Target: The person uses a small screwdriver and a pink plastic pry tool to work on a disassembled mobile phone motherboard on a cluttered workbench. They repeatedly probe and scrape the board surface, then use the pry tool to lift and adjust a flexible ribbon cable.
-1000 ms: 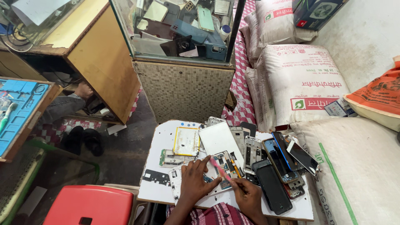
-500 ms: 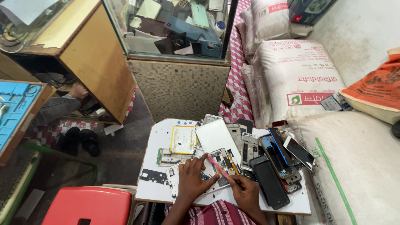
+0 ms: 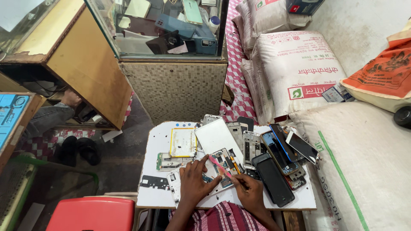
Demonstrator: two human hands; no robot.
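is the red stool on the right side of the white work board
No, the red stool sits at the lower left of the white work board, while pale sacks fill the right side.

Glass display case (image 3: 167, 30) at top centre, white sacks (image 3: 295, 68) upper right, red stool (image 3: 92, 214) lower left, black shoes (image 3: 79, 149) at left.

Opened phone (image 3: 220, 164) lies on the board (image 3: 154, 145), glass cabinet (image 3: 171, 30) behind, sacks (image 3: 295, 72) right (2 stacked).
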